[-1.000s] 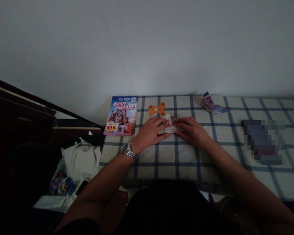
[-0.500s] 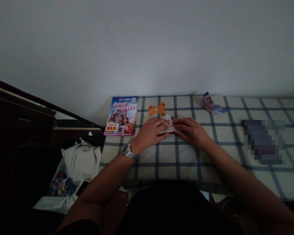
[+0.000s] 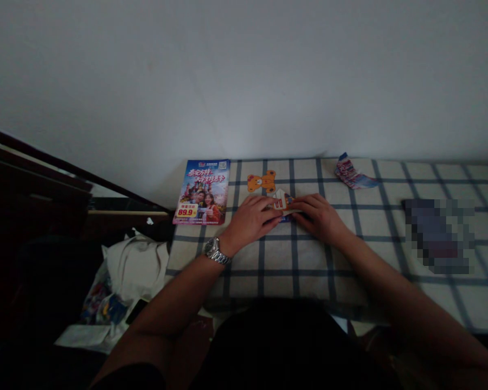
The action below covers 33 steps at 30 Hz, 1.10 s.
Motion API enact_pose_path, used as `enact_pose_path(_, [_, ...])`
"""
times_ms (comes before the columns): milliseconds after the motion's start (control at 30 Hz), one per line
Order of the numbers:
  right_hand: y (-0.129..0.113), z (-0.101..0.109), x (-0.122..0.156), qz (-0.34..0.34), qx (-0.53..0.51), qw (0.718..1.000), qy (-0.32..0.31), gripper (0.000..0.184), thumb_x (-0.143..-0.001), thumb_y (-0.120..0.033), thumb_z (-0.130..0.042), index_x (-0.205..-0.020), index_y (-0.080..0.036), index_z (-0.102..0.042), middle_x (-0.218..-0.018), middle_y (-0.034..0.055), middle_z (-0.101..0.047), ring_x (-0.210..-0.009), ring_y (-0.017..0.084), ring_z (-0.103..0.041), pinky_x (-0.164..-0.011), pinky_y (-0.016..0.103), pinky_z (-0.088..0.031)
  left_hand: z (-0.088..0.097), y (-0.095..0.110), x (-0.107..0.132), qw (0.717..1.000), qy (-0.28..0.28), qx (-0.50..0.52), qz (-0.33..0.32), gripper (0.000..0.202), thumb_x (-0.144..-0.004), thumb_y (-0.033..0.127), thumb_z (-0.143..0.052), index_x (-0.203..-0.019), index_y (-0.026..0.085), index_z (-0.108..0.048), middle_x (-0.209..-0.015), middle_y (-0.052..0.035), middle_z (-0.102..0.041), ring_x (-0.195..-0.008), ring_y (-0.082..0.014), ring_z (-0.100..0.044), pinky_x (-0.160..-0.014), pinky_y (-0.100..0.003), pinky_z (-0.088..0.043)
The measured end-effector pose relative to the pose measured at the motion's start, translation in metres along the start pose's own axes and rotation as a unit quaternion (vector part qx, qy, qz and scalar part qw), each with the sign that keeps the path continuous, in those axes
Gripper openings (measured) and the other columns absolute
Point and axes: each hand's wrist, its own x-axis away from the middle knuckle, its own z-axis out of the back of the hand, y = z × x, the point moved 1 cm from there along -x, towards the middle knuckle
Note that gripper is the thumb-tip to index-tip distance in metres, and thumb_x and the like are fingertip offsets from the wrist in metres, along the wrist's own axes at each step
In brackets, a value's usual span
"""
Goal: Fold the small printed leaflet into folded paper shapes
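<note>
Between my hands is a small folded sheet of printed paper, with a pointed top and a blue part showing along its lower edge. My left hand, wearing a metal watch on the wrist, pinches its left side with fingers closed. On its right side, my right hand grips it between thumb and fingers. The paper's side edges are hidden under my fingers. Just beyond it lies a flat orange bear picture on the checked cloth.
Left of my hands lies a blue and pink flyer. A crumpled printed paper piece rests near the wall. A blurred dark object is on the right. Below the left edge stands a white bag.
The lower edge of the folded paper has lifted between my fingers, and a blue part now shows beneath it. Both hands stay in nearly the same place.
</note>
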Motion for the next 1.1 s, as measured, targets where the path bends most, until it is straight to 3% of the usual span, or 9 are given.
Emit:
enact_pose_path(200, [0.002, -0.001, -0.001, -0.011, -0.002, 1.000, 0.000, 0.018, -0.105, -0.028, -0.061, -0.114, -0.024, -0.076, -0.120, 0.0109, -0.075, -0.110, 0.029, -0.066, -0.097, 0.050, -0.057, -0.005, -0.004, -0.001, 0.999, 0.030, 0.020, 0.017, 0.019, -0.106, 0.036, -0.064, -0.113, 0.024, -0.077, -0.128, -0.0054, -0.073, -0.118, -0.0244, -0.067, -0.104, -0.047, -0.054])
enact_pose_path(333, [0.003, -0.002, -0.004, -0.018, -0.007, 1.000, 0.002, 0.016, -0.105, -0.028, -0.060, -0.108, -0.022, -0.074, -0.117, 0.0108, -0.075, -0.106, 0.028, -0.067, -0.095, 0.048, -0.056, -0.008, -0.005, -0.003, 0.998, 0.045, 0.025, 0.037, 0.022, -0.108, 0.037, -0.061, -0.118, 0.022, -0.074, -0.123, -0.0048, -0.076, -0.114, -0.0233, -0.068, -0.102, -0.045, -0.054])
enact_pose_path(733, [0.002, -0.005, -0.018, -0.082, -0.014, 0.996, 0.004, 0.018, -0.106, -0.032, -0.057, -0.110, -0.024, -0.073, -0.103, 0.0108, -0.071, -0.096, 0.029, -0.067, -0.085, 0.047, -0.057, -0.006, -0.002, -0.016, 0.997, 0.014, 0.009, 0.078, 0.018, -0.110, 0.031, -0.056, -0.118, 0.021, -0.068, -0.114, -0.0064, -0.073, -0.109, -0.0251, -0.066, -0.100, -0.044, -0.053])
enact_pose_path(1100, [0.003, -0.012, -0.018, -0.095, 0.023, 0.995, 0.036, 0.018, -0.105, -0.032, -0.059, -0.112, -0.024, -0.073, -0.107, 0.0118, -0.067, -0.098, 0.030, -0.065, -0.089, 0.049, -0.057, 0.000, 0.000, -0.014, 0.997, -0.031, -0.068, -0.012, 0.028, -0.105, 0.020, -0.063, -0.132, 0.026, -0.069, -0.135, -0.0041, -0.070, -0.118, -0.0260, -0.063, -0.102, -0.046, -0.052])
